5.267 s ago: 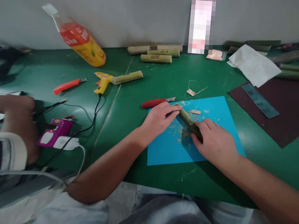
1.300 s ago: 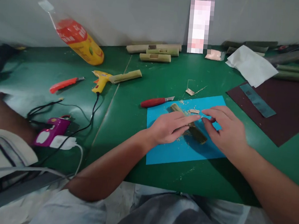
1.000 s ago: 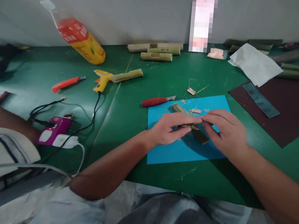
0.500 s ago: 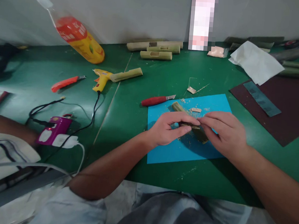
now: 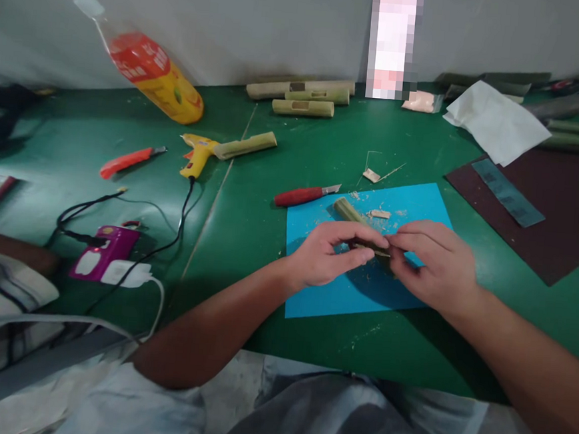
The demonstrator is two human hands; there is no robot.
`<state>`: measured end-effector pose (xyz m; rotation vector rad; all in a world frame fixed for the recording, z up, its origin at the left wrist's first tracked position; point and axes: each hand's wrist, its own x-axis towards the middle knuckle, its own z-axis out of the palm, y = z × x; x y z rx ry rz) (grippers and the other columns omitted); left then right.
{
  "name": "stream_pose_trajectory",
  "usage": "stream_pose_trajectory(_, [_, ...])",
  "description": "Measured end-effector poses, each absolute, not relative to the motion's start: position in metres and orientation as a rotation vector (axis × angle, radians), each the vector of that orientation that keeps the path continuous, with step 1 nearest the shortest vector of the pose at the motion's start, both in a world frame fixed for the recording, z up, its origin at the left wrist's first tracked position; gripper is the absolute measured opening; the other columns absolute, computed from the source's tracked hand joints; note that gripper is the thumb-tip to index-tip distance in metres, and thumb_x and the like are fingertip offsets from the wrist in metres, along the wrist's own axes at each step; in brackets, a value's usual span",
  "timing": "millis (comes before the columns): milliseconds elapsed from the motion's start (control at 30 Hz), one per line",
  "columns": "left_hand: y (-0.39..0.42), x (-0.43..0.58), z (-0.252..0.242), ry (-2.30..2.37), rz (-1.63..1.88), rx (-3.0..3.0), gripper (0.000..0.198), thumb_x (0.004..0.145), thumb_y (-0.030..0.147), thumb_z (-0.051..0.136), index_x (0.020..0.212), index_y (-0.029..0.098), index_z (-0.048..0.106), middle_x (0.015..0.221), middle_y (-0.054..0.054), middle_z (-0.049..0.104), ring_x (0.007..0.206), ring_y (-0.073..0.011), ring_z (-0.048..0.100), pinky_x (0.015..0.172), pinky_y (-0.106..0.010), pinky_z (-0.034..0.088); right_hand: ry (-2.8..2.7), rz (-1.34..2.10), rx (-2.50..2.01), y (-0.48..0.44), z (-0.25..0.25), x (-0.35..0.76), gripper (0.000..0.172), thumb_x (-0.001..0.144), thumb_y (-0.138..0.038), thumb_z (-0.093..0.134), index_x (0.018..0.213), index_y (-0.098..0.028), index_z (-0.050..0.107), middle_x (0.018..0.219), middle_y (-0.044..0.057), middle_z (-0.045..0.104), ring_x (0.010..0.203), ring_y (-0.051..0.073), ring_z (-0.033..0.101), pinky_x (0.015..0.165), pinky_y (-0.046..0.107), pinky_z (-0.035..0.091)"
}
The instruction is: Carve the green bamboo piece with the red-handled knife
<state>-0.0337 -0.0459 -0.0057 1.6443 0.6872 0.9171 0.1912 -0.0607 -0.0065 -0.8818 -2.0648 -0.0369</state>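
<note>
A thin, dark strip of bamboo (image 5: 376, 249) is pinched between the thumb and fingers of my left hand (image 5: 323, 252). At the strip's right end are the closed fingertips of my right hand (image 5: 435, 260), gripping or pressing on it. Under both hands a bamboo tube (image 5: 348, 209) lies slanted on a blue sheet (image 5: 313, 302), its lower end mostly covered. Pale shavings and a small bamboo chip (image 5: 378, 214) are scattered around it. Left of the tube, a red-handled knife (image 5: 298, 196) rests with its blade pointing right.
A yellow glue gun (image 5: 199, 153) leans against a bamboo piece (image 5: 249, 145). Nearby are an orange cutter (image 5: 127, 161), a purple power strip (image 5: 109, 249) with cables and a tilted drink bottle (image 5: 157, 83). Brown board (image 5: 565, 218) lies right. Another person's arm (image 5: 9, 252) is at left.
Both hands have dipped slightly, and the bamboo strip has turned a little in the fingers. The other person's arm at the left has drawn back toward the edge.
</note>
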Motion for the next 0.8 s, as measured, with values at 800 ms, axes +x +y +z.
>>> stream_pose_trajectory(800, [-0.035,-0.039,-0.017,0.669,1.017,1.219,0.039,0.092,0.045,0.078,0.122,0.020,0.080,0.073,-0.002,0.068,0.058,-0.0089,0.056,0.055,-0.021,0.050,-1.975,0.237,-1.193,-0.059,-0.010,0.194,0.023,0.094,-0.015,0.055,0.110,-0.025,0.070,0.106,0.007,0.077,0.087,0.020,0.073,0.078,0.035,0.057])
